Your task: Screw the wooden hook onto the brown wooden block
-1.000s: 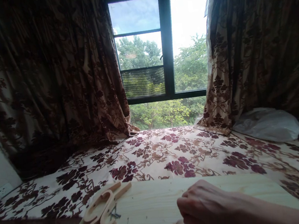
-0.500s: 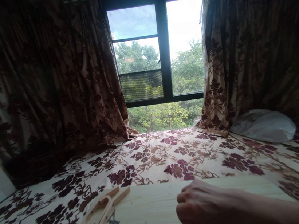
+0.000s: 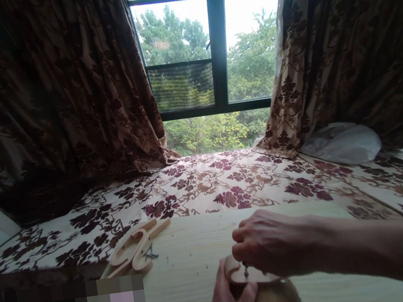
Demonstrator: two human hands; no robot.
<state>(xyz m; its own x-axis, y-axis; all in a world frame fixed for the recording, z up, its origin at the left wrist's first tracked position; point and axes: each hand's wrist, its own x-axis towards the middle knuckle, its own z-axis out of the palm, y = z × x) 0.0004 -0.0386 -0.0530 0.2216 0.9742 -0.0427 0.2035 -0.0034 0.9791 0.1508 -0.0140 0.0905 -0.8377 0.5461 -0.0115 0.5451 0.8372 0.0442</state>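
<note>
Floral fabric [image 3: 198,181] spreads below the window [image 3: 217,45], with a pale wooden board [image 3: 184,242] in front of it. On the board's near part, the left hand [image 3: 232,298] curls thumb and fingers around a curved wooden piece [image 3: 236,272], while the right hand [image 3: 261,242], fingers closed tightly, grips a dark metal shaft [image 3: 246,269] upright over that piece.

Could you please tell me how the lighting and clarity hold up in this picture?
Head view: sky burnt almost white through the right of the window; curtains largely lost in shadow; right hand dim against the brighter board, the thin dark shaft below it too soft to identify; lower left partly hidden by coarse pixel blocks.
</note>
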